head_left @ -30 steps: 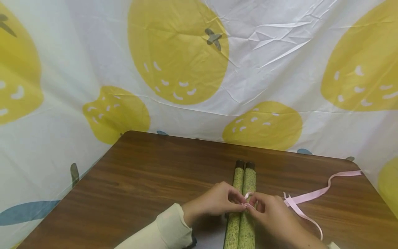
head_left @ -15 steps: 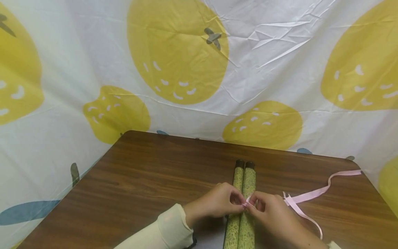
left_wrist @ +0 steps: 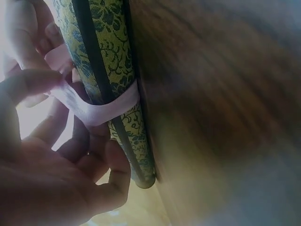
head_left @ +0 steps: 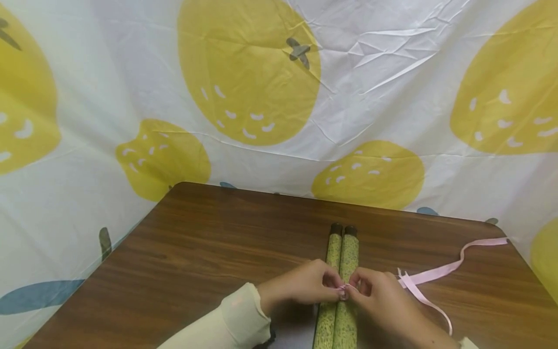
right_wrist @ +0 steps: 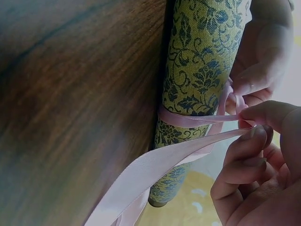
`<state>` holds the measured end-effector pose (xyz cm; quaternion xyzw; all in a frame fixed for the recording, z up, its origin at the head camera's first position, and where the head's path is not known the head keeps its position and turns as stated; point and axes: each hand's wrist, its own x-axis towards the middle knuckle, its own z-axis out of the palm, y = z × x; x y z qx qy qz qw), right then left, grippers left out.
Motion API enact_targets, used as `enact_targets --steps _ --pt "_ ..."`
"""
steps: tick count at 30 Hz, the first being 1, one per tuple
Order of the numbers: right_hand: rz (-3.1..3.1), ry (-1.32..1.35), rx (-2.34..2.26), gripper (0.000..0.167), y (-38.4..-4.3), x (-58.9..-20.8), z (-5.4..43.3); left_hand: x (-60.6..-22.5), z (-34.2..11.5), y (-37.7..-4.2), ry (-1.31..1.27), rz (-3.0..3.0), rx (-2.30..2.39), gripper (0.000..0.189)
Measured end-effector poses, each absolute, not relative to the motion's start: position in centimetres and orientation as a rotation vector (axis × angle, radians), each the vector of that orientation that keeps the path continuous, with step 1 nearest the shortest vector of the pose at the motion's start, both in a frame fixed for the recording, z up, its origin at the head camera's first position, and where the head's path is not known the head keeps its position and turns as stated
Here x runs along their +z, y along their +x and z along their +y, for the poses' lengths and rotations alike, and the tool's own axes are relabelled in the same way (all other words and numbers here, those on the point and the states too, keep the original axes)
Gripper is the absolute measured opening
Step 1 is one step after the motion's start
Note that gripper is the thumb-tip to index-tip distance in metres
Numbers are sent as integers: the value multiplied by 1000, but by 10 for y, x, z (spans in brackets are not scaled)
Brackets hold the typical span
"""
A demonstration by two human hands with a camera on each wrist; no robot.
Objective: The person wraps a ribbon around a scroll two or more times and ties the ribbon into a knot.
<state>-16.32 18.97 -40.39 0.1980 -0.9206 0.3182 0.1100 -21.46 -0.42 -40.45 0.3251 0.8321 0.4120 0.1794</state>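
Two slim rolls in yellow-green floral brocade with dark end caps lie side by side, a left roll [head_left: 334, 249] and a right roll [head_left: 350, 254], like a rolled scroll. A pink satin ribbon [left_wrist: 101, 112] wraps around them. Over the rolls, my left hand [head_left: 305, 282] pinches the ribbon between thumb and forefinger. Fingertip to fingertip with it, my right hand [head_left: 385, 296] pinches the ribbon too. In the right wrist view, a ribbon tail [right_wrist: 146, 169] runs from the right fingers down past the roll. The crossing of the ribbon is partly hidden by the fingertips.
Long loose ribbon tails [head_left: 440, 272] trail over the brown wooden table [head_left: 226, 232] toward its right edge. Behind the table hangs a white cloth [head_left: 261, 167] printed with yellow lemons. A grey-white patch [head_left: 294, 334] shows beneath the left wrist.
A small ribbon loop standing between the fingertips has been drawn in and no longer shows. The left hand has shifted slightly downward; the rolls and loose tails keep their places.
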Motion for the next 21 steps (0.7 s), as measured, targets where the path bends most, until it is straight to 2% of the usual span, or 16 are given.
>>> enact_targets --steps 5,14,21 --pt "-2695 603 962 18 -164 -405 190 -403 -4 -214 953 2377 1091 12" --pt "-2694 595 991 14 -165 -406 190 -405 2 -209 1011 2707 759 38" --pt "-2708 573 984 17 -166 -406 190 -404 5 -205 1057 2837 602 42"
